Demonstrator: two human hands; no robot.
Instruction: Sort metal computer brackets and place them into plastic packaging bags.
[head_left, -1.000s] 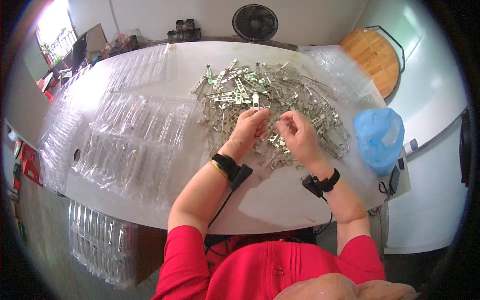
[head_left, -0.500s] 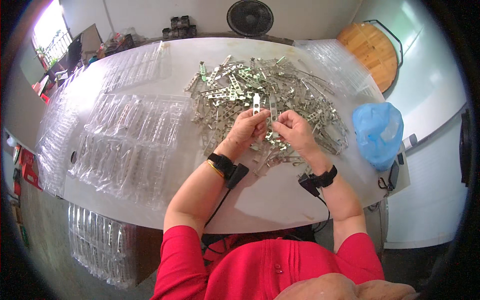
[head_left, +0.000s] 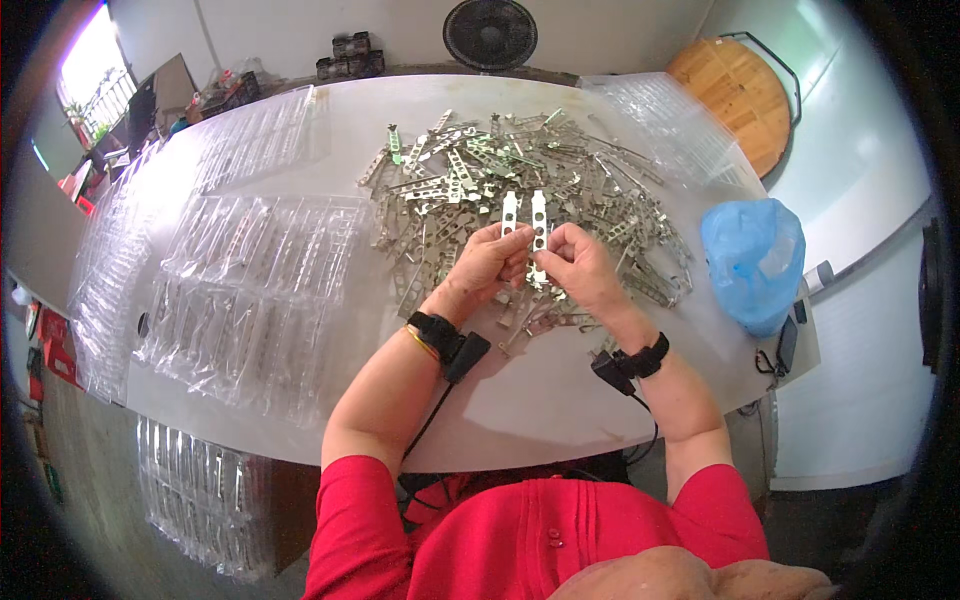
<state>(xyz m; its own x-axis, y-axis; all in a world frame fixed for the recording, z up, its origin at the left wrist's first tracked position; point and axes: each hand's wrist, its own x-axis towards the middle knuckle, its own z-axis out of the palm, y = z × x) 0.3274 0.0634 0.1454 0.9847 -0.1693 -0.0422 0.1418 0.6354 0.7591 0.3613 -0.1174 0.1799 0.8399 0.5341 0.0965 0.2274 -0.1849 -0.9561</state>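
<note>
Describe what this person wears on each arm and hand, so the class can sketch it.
Short red sleeves end above the elbows. Each arm has a black wrist strap with a black box and thin black cable. A yellow band sits beside the left strap. The left hand and right hand are gloveless.

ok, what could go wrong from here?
1. Dropped part: the left hand grips a flat silver metal strip with round holes, the right hand a second holed silver strip. Either could slip and get lost in the loose pile of similar silver metal parts.
2. Snag: the thin black cable at the left wrist runs down over the edge of the smooth white table and might catch there.
</note>
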